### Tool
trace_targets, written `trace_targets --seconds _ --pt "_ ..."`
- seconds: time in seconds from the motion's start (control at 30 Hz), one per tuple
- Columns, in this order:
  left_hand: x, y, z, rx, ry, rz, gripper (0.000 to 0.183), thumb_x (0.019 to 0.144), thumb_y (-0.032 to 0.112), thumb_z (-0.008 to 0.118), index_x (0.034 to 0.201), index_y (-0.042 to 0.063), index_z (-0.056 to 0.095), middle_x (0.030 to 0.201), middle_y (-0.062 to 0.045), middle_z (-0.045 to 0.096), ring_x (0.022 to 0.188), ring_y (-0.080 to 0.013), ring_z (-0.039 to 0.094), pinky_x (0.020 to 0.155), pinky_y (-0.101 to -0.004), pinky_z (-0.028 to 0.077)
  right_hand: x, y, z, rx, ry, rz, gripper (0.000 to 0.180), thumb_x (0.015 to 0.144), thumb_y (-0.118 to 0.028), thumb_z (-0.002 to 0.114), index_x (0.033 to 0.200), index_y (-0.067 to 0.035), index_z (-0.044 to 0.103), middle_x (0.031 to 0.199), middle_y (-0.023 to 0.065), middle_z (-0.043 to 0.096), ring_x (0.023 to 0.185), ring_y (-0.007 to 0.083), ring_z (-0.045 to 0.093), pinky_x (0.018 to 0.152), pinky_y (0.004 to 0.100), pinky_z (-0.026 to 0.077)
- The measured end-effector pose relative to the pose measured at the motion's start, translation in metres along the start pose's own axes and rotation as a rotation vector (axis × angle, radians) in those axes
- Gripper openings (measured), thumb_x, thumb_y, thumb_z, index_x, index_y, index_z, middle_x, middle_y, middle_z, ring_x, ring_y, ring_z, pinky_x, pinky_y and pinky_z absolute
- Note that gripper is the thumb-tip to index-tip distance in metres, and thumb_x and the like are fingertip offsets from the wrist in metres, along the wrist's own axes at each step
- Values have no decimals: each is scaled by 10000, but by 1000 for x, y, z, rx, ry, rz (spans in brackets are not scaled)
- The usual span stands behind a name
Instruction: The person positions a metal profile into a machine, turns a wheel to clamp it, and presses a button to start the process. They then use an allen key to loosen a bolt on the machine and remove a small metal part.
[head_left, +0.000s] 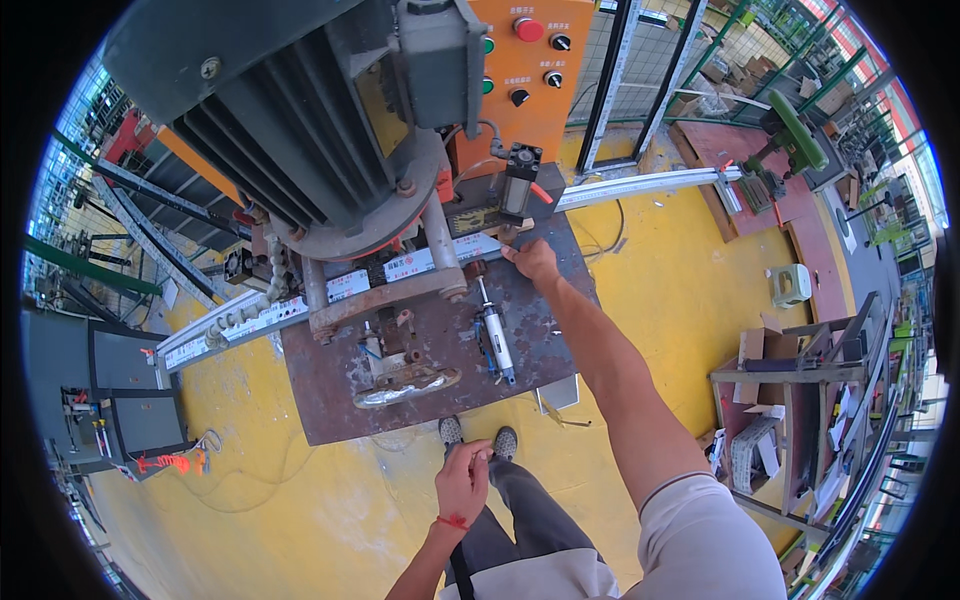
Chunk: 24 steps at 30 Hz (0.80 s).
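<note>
My right hand (531, 260) reaches to the machine table, its fingertips at the mitred right end of an aluminium profile (411, 262) covered in printed film; whether they grip it or only touch it, I cannot tell. The profile lies under a large motor (300, 135) on a cutting machine. Close above my fingers stands a pneumatic clamp cylinder (519, 182). A slim air cylinder (495, 337) lies on the steel table (442, 397), left of my forearm. My left hand (463, 476) hangs before my body, fingers curled, with no object visible in it.
An orange control box (536, 127) with a red button and knobs stands behind the table. Rails extend left and right (645, 186). At the right are a green drill press (795, 139), a plastic stool (790, 286) and a rack (787, 375). Dark cabinets (135, 360) stand left.
</note>
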<state>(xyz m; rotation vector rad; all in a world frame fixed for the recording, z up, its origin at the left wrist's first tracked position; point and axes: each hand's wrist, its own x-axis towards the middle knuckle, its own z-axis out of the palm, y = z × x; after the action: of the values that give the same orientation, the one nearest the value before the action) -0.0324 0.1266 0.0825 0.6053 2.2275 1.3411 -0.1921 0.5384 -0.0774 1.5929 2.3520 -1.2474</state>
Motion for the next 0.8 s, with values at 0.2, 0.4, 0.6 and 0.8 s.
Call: trace_targets --seconds 0.2,0.4,0.6,0.8 --pt "3 4 24 50 -75 15 198 1002 49 592 1164 71 702 1038 -90 743 857 -240 725 725 -332 562 4 8 0 19 4 -17 595 765 -595 882 908 -38 730 998 160 763 991 325 734 881 399 563" --pt "28 15 48 62 -150 124 245 974 54 594 1202 81 679 1083 -124 718 990 -331 700 833 -419 564 3 14 -3 28 22 -70 592 779 -609 857 883 -41 730 996 165 765 998 331 735 888 407 560" --pt "46 13 82 237 -16 178 254 1013 66 557 1237 59 676 1137 -126 713 1005 -327 695 844 -402 572 12 2 -5 18 -52 -122 549 822 -586 826 860 -44 746 990 191 769 1047 371 729 920 426 552" --pt "191 19 160 504 38 333 574 939 56 579 1501 22 468 1612 -163 437 1213 -358 659 918 -441 598 34 60 -26 185 -179 -162 389 912 -418 783 872 -36 726 886 122 742 867 269 726 822 389 551"
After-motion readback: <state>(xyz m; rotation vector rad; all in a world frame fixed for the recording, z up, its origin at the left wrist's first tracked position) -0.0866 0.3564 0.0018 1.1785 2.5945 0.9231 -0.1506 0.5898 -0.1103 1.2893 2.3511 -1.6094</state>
